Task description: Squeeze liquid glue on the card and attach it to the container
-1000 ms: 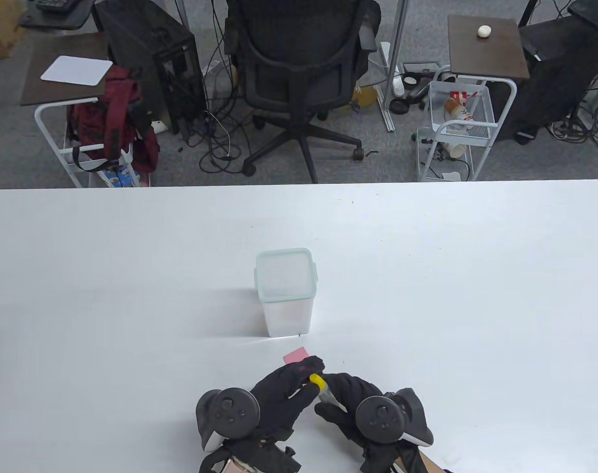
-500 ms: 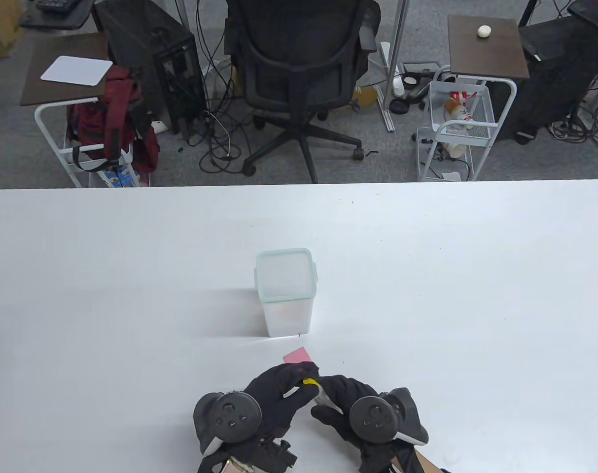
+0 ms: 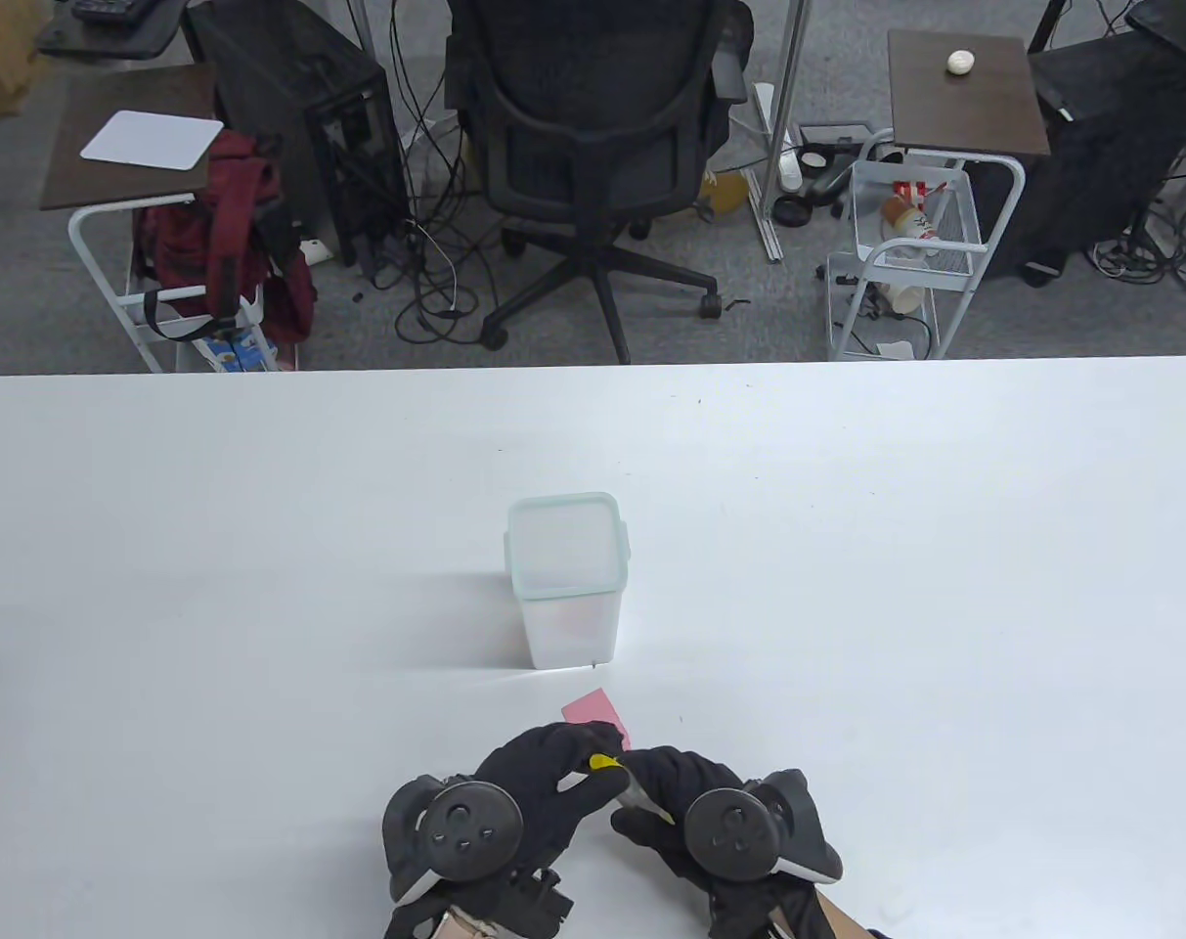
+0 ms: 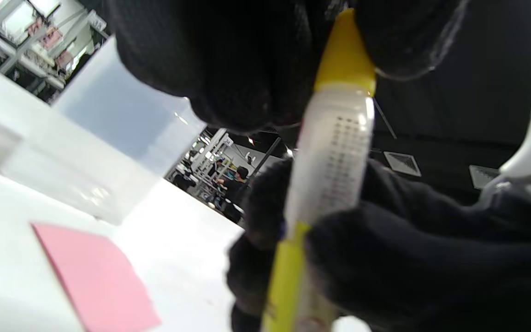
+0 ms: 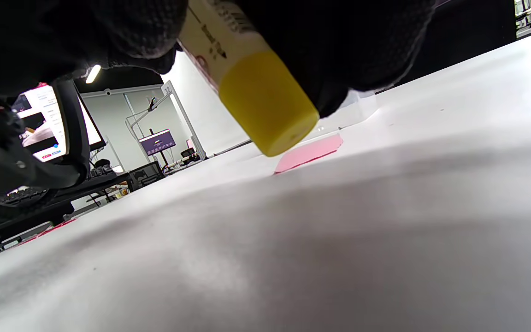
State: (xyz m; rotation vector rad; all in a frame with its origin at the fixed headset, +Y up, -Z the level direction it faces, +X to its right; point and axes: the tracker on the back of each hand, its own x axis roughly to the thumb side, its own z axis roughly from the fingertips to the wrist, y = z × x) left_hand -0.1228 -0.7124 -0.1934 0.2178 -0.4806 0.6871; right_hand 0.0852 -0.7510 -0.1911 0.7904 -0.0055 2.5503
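Observation:
My right hand [image 3: 651, 787] grips a white liquid glue bottle [image 3: 639, 794] low over the table near its front edge. My left hand [image 3: 593, 751] pinches the bottle's yellow cap [image 3: 604, 762]. The left wrist view shows the bottle [image 4: 332, 157] upright, its cap [image 4: 345, 55] between my left fingertips [image 4: 228, 60]. The right wrist view shows the cap [image 5: 265, 106] still on. A pink card [image 3: 593, 706] lies flat just beyond my left fingers and shows in both wrist views [image 4: 95, 276] [image 5: 309, 152]. The clear container [image 3: 566, 577] with a green-rimmed lid stands upright beyond the card.
The white table [image 3: 944, 587] spreads wide on both sides of the container. Beyond its far edge are an office chair [image 3: 593, 147], a wire cart [image 3: 905, 254] and a side table with a red backpack [image 3: 221, 235].
Both hands have shifted a little left and toward the near edge with the glue bottle. My left fingers have stayed on the yellow cap. Card and container have not moved.

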